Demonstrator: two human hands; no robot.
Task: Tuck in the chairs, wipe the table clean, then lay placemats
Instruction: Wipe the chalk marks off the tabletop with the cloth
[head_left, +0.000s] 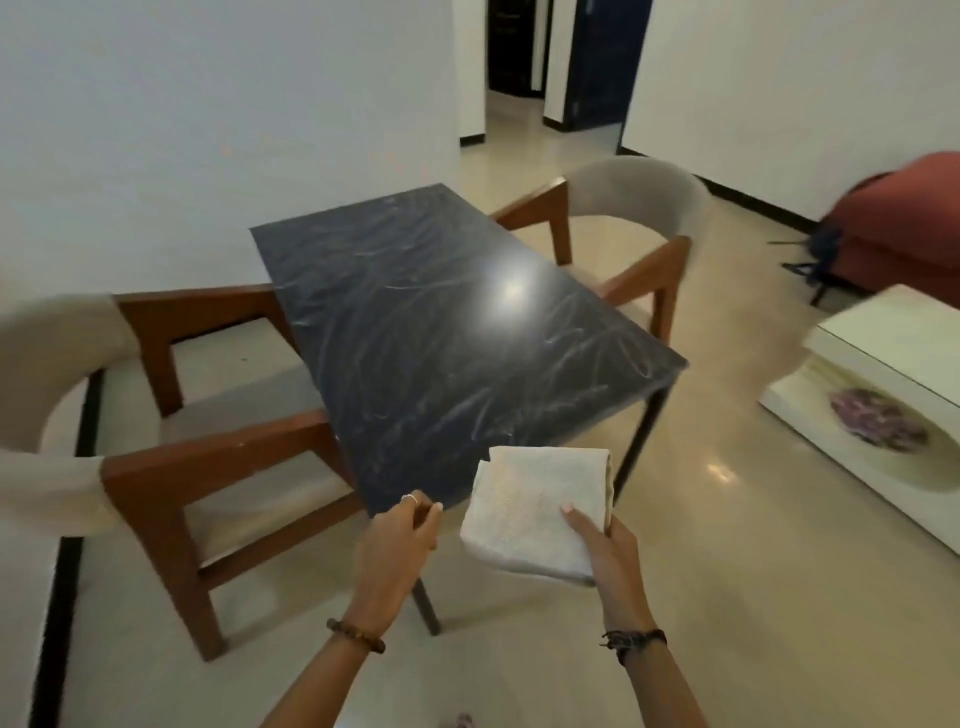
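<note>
Wiping step, about to begin. The right hand (605, 540) holds a folded cloth (537, 512) from beneath, thumb pressed on its top face, just off the near corner of the table (441, 322). The left hand (397, 540) hangs beside that corner with fingers loosely curled, holding nothing; whether it touches the table edge cannot be told.

Advice for the step: lay the cloth flat on the top, keep the palm spread over it, and work in overlapping passes from the far end at 12 o'clock back toward the near corner at 6 o'clock, so loosened dirt is drawn off one edge rather than pushed about. The free hand may steady the edge. Refold to a fresh face when one side is soiled.

Appearance: the cloth is pale, off-white, towel-textured, folded to a thick rectangle with one rolled edge at 3 o'clock. The table top is dark, marbled and glossy, carrying pale swirled smears and a bright lamp reflection near its centre.

Two chairs (171, 415) stand at 9 o'clock and 1 o'clock, each partly under the table; the nearer seems not fully tucked. No placemats are visible.
</note>
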